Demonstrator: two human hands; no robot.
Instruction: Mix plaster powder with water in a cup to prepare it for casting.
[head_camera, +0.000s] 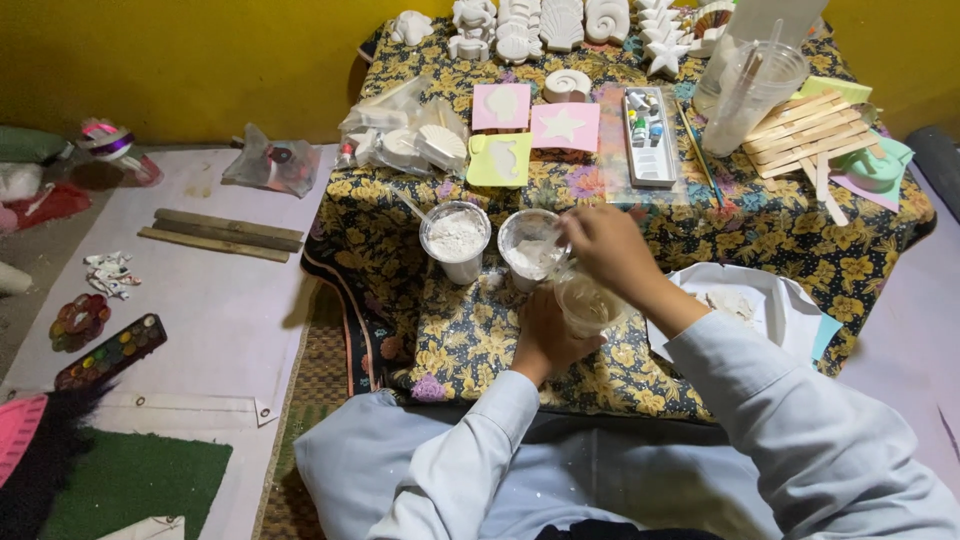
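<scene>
On the flowery surface (700, 235), near its front edge, the left hand (545, 340) is wrapped around a small clear plastic cup (588, 305). The right hand (605, 250) is above it, fingers pinched as if on a stirrer I cannot make out. Just behind stand two cups of white powder (456, 238) (530, 245). The clear cup looks thin, light and easy to squash, so it is best held gently around its side.
</scene>
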